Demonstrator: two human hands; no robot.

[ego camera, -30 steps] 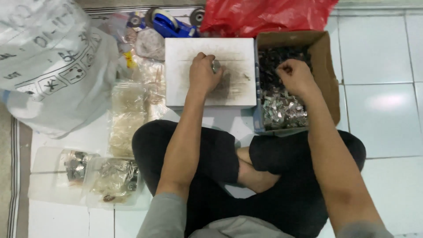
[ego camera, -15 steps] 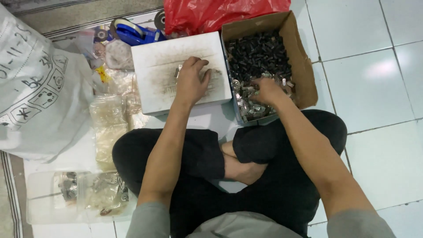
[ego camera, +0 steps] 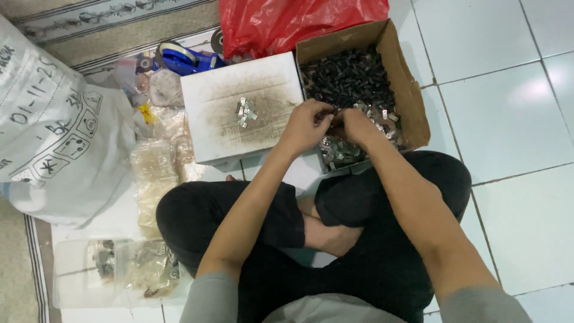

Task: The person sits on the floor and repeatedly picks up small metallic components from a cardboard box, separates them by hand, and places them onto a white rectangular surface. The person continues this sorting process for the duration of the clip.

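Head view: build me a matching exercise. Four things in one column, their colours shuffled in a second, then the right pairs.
Things:
1. cardboard box
2. plastic bag
3. tape dispenser
4. flat box

Colours:
A. blue
B. white, smudged dark
C. brown
D. red

Pairs: 1-C, 2-D, 3-A, 4-B

The left hand and right hand meet over the cardboard box.

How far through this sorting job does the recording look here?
Done: a small pile of metal pieces lies on the white box. In hand: left hand and right hand meet over the cardboard box, pinching something small. Left: that box looks largely full of dark and silvery parts.
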